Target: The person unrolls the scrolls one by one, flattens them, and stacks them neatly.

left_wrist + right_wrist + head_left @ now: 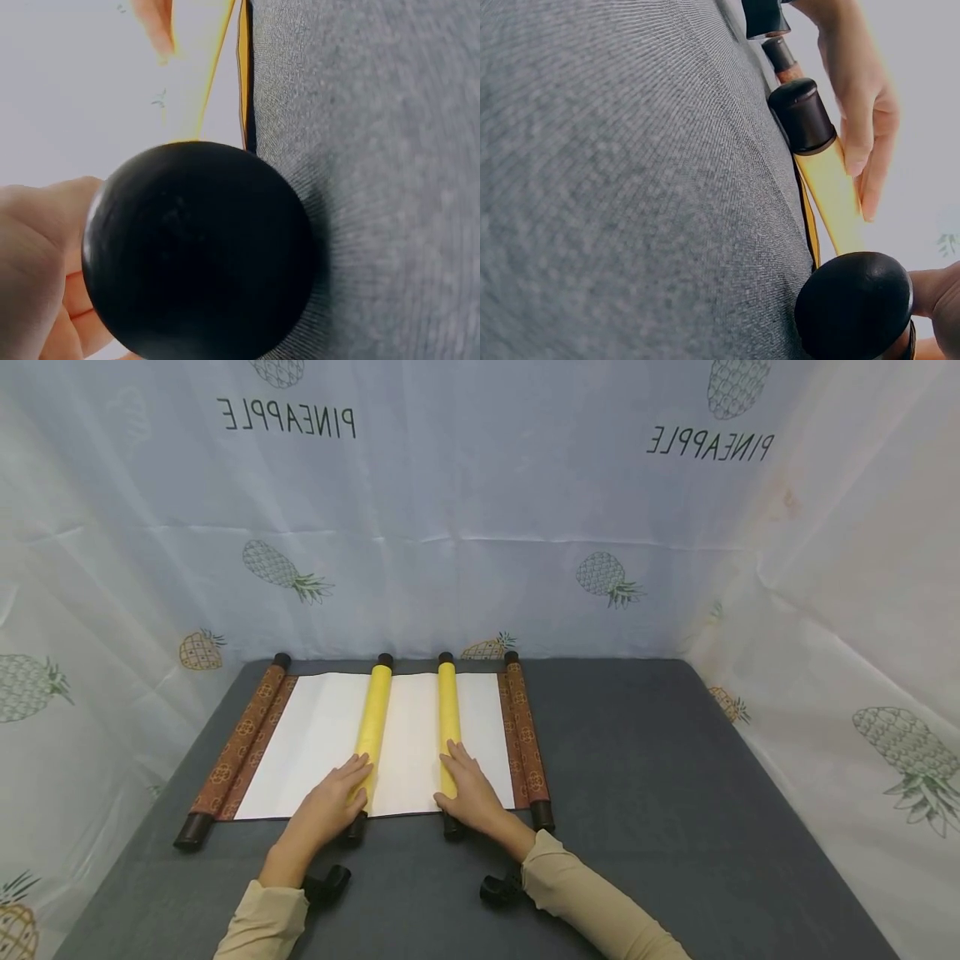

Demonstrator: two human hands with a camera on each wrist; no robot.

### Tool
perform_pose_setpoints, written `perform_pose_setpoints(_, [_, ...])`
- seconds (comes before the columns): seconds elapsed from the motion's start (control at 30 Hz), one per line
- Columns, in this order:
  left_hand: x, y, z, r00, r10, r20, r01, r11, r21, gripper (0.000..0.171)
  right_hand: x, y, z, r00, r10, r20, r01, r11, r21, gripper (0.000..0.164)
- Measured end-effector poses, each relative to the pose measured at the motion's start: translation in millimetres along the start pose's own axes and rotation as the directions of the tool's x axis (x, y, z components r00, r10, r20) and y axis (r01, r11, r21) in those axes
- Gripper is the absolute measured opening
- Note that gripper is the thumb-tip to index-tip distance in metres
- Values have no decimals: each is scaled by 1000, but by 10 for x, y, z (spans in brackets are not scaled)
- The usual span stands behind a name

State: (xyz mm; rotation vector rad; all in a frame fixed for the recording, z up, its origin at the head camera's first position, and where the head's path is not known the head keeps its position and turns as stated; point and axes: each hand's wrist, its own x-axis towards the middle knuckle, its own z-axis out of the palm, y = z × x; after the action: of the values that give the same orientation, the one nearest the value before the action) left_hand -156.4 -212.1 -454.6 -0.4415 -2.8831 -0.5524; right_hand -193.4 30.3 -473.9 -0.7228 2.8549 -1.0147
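A white sheet (322, 718) lies flat on the table between two brown patterned rollers. Across it lie a left yellow roll (377, 706) and a right yellow roll (448, 697), both with black end knobs. My left hand (326, 803) rests on the near part of the left roll, its fingers extended over it. On the right roll lies my right hand (471, 792), fingers stretched forward and thumb at the near left side. A black end knob (199, 251) fills the middle of the left wrist view. In the right wrist view, another knob (853, 306) stands beside the right hand.
The left brown roller (243, 739) and right brown roller (527, 731) border the sheet. Dark grey cloth (675, 793) covers the table. A pineapple-print curtain (450, 485) hangs behind and at both sides. Black cameras (327, 887) sit at the wrists.
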Motion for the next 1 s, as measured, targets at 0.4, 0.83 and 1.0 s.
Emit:
perform_pose_setpoints(0.4, [-45,-28,-31,997,-45,-58,47,998,39,52,-5,-9,-11,1000,-10,-2,10,1000,-18,63])
perform_pose_setpoints(0.83, [-68,-108,-47,997,6,-83,-5,1000,11,48,-41,-17,-29,1000,-23,-19,24,1000,7,59])
perform_pose_setpoints(1.0, [-39,-113,-19,997,31,-70,-32,999,-14,43,-32,-9,-27,1000,-27,-12,28,999,19,55])
